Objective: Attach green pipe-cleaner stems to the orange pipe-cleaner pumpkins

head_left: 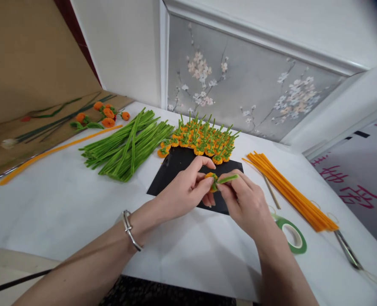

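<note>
My left hand (pixel 191 185) holds a small orange pumpkin-like piece (pixel 212 182) with green on top, gripped between thumb and fingers. At its right side, my right hand (pixel 244 199) pinches a green fuzzy stem (pixel 228 179) that meets the piece. Both hands are over a black mat (pixel 169 173). Just behind them, many similar orange pieces (pixel 198 148) with upright green stems stand in a dense cluster on the mat and white table (pixel 80 212).
Left of the cluster lies a pile of green stems (pixel 127 146), with a long orange strip (pixel 61 148) and orange flowers (pixel 108 114) beyond. Orange stems (pixel 290 191), green tape (pixel 292 236), a thin stick (pixel 272 192) and a metal tool (pixel 348 250) lie right. A framed panel (pixel 239 80) stands behind.
</note>
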`<state>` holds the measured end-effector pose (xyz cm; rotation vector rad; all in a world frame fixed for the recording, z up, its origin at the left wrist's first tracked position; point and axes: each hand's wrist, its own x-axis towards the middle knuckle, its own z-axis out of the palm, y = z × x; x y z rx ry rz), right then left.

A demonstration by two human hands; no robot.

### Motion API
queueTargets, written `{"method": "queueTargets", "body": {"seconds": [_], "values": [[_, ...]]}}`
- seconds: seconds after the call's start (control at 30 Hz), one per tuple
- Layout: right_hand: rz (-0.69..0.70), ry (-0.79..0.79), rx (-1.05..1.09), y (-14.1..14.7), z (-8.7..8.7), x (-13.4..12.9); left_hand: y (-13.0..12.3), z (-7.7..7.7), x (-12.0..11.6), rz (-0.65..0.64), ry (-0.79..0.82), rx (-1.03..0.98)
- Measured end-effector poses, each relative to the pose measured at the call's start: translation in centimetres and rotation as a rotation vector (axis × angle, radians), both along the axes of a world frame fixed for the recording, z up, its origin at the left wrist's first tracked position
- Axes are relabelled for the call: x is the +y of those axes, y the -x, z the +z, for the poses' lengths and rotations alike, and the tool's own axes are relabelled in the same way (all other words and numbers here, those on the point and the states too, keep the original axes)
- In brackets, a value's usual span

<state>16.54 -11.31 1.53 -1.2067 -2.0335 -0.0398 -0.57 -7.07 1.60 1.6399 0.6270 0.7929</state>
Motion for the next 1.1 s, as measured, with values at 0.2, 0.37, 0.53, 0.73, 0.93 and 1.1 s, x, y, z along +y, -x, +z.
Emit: {"method": "queueTargets", "body": {"seconds": [0.2, 0.37, 0.53, 0.73, 0.93, 1.1], "values": [[0.041, 0.033, -0.009, -0.05, -0.05, -0.25, -0.02, 0.24, -0.08, -0.012, 0.023, 0.048], [0.001, 0.010, 0.046, 0.01, -0.33, -0.17, -0.05, 0.69, -0.42, 0.042, -0.062, 0.054], [-0.003, 0.149, 0.242, -0.01, -0.52, 0.02, -0.05, 0.74, -0.67, 0.055, -0.309, 0.119], [0.022, 0.293, 0.348, 0.03, -0.78, -0.14, -0.03, 0.48, -0.46, 0.096, -0.230, 0.100], [-0.041, 0.163, 0.217, 0.32, -0.48, -0.35, 0.10, 0.45, -0.30, 0.065, -0.078, 0.089], [-0.060, 0.212, 0.259, 0.16, -0.19, -0.53, 0.54, 0.92, -0.10, -0.046, 0.057, 0.072]]}}
